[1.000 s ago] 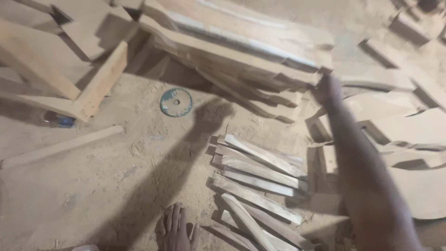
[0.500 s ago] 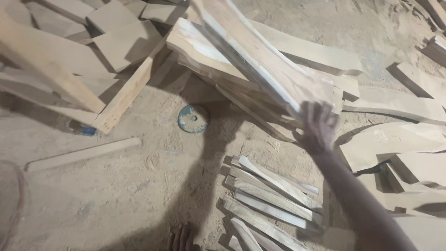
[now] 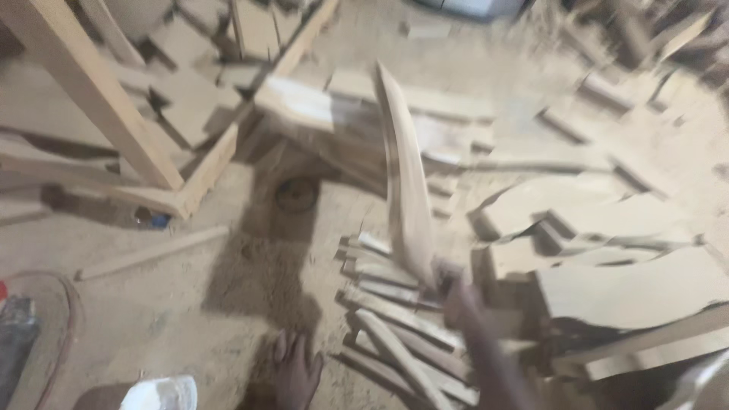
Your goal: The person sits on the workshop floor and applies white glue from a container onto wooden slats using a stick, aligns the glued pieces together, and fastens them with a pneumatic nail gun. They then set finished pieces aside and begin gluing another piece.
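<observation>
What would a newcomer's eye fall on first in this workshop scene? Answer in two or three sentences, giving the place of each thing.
At the centre, the right hand grips the lower end of a long curved wooden piece, which stands nearly upright above a row of short wooden strips on the sawdust floor. A thick timber beam slants across the upper left. A round disc lies in shadow just left of the curved piece.

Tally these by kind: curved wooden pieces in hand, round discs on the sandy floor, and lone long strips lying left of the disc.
curved wooden piece, gripped by the right hand: 1
round disc: 1
long strip: 1
Total: 3
</observation>
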